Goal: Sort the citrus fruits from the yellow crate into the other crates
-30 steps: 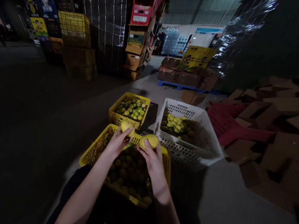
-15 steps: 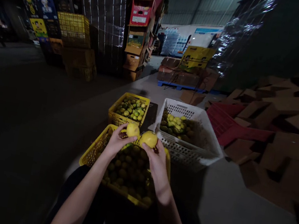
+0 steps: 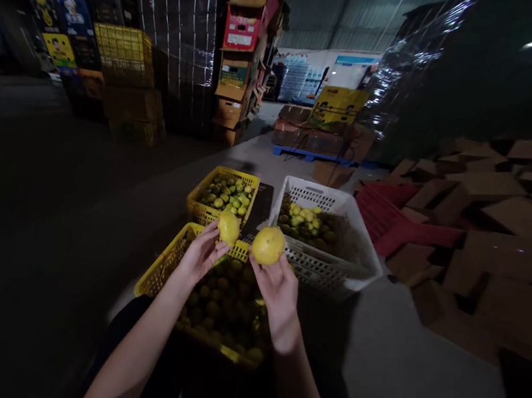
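My left hand (image 3: 199, 257) grips a yellow lemon (image 3: 228, 228) between thumb and fingers. A second, rounder-looking lemon (image 3: 268, 245) rests in the fingertips of my right hand (image 3: 278, 288). Both fruits are held up a little apart, over the far side of a yellow crate (image 3: 150, 277) full of shaded fruit. Beyond my left hand a smaller-looking yellow crate (image 3: 191, 201) holds green and yellow fruit. Right of it, a white crate (image 3: 362, 258) contains yellow and darker fruit.
A red crate (image 3: 383, 221) lies beside heaped cardboard (image 3: 519, 259) on the right. Behind stand a tall stack of boxes (image 3: 235, 76), a blue pallet (image 3: 303, 154) with cartons, and stacked yellow crates (image 3: 124, 55) at the left.
The two lemons have moved apart and been turned in my fingers. My right hand has rolled more palm up under its lemon. The view has shifted slightly.
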A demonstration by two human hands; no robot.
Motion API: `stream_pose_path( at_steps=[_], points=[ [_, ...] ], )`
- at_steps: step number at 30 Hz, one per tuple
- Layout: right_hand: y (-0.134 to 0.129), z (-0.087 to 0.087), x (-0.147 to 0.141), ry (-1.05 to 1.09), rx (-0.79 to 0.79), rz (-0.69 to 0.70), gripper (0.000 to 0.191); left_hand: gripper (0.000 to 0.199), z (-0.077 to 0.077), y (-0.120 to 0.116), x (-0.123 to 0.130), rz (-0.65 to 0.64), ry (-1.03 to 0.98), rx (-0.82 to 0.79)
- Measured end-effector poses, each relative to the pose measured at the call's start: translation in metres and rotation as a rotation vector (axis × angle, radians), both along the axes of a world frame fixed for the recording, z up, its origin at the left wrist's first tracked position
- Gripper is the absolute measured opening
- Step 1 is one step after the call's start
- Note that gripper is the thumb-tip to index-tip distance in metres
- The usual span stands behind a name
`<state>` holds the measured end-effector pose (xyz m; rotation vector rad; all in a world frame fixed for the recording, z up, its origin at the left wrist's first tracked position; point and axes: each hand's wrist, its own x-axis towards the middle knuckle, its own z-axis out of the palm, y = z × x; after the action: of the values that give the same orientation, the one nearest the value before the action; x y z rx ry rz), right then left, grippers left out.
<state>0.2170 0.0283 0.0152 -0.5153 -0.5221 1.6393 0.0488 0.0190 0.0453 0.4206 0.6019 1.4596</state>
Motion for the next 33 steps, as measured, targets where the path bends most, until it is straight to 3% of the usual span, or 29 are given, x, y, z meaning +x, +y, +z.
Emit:
stream_pose_path(
  at_steps=[4, 7, 11, 16, 22, 26, 29, 31, 33],
  points=[
    [-0.002, 0.009, -0.001, 0.028, 0.007, 0.089, 0.025, 0.02, -0.001, 0.001, 0.004, -0.087, -0.074, -0.011],
    [-0.004, 0.012, -0.004, -0.006, -0.056, 0.09, 0.024, 0.015, -0.002, 0.0, 0.008, -0.08, -0.029, -0.046],
    [-0.004, 0.007, -0.004, -0.002, -0.119, -0.045, 0.025, 0.029, -0.002, -0.002, 0.012, -0.117, -0.001, -0.061],
    [0.002, 0.0, 0.001, -0.094, -0.014, 0.053, 0.036, 0.036, -0.004, -0.001, 0.013, -0.136, 0.014, -0.152],
    [0.0, 0.003, -0.002, -0.112, -0.112, -0.052, 0.028, 0.036, -0.002, -0.001, 0.009, -0.125, -0.02, -0.169],
    [-0.008, 0.004, -0.002, -0.317, -0.009, -0.036, 0.032, 0.035, 0.003, -0.003, 0.006, -0.106, -0.022, -0.175],
    [-0.014, 0.03, 0.002, -0.625, 0.228, -0.071, 0.026, 0.032, 0.0, -0.002, 0.002, -0.099, 0.002, -0.201],
    [-0.021, 0.066, 0.0, -0.955, 0.522, -0.071, 0.024, 0.03, -0.004, 0.0, -0.002, -0.092, 0.026, -0.2],
    [-0.034, 0.107, -0.012, -1.211, 0.799, 0.02, 0.028, 0.029, -0.008, 0.001, -0.007, -0.058, 0.086, -0.194]
  ],
)
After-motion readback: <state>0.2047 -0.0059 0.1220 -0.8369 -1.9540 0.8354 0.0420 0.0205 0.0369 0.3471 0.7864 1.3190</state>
